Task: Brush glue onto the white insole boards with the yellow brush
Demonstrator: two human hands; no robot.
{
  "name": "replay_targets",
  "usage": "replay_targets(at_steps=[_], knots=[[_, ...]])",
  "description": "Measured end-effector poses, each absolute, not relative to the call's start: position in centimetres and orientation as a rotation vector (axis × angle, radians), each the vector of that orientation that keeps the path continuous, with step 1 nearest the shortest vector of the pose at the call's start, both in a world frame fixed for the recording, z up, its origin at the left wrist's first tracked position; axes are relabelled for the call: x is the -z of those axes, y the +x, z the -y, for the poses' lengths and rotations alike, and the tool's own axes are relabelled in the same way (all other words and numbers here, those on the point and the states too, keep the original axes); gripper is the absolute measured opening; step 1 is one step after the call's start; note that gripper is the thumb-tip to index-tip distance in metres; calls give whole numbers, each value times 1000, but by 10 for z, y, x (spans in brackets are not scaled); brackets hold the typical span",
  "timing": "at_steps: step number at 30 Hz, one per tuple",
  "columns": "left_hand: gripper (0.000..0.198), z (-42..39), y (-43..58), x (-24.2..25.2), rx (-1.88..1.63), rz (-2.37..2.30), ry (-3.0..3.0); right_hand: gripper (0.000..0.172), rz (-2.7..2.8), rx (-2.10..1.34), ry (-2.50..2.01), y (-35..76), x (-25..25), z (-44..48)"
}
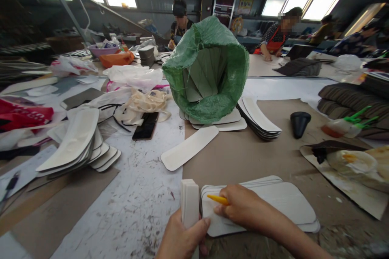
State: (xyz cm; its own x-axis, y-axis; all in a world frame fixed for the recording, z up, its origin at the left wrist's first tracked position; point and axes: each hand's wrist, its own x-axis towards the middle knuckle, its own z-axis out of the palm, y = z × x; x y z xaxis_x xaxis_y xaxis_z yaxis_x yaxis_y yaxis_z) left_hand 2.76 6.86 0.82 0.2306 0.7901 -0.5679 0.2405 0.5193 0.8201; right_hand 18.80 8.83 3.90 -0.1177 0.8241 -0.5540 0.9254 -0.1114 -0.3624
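Observation:
My left hand [180, 236] grips a small upright stack of white pieces [189, 202] at the table's near edge. My right hand [243, 208] holds a yellow pen [217, 199] and rests on a flat stack of white rounded insole-like pieces [285, 200] lying just right of the upright stack. A single white piece [189, 147] lies alone further back on the table. Behind it a green woven sack [209, 68] lies on its side with its mouth toward me and more pieces inside.
More white stacks lie at left [79, 141] and beside the sack [258, 119]. A black phone [146, 126], plastic bags [133, 77], a black cone [300, 123] and a glue pot [349, 162] sit around. Other people [179, 22] work at the far tables.

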Motion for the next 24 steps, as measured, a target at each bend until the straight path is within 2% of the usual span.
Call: replay_targets(at_steps=[9,14,17,20,24], knots=[[14,-61,19,-6,-571,-1354,1007,27,-2061,961,1947,176,-44,-83],[19,-63,15,-7,-527,-1363,1028,27,-2105,903,1938,163,-43,-82],[12,-66,19,-5,-493,-1392,1045,27,-2104,867,1961,159,-43,-80],[10,-66,21,-3,-491,-1390,1067,24,-2056,839,2008,173,-51,-70],[17,-64,18,-2,-507,-1422,1084,19,-1830,783,2171,227,-64,-42]])
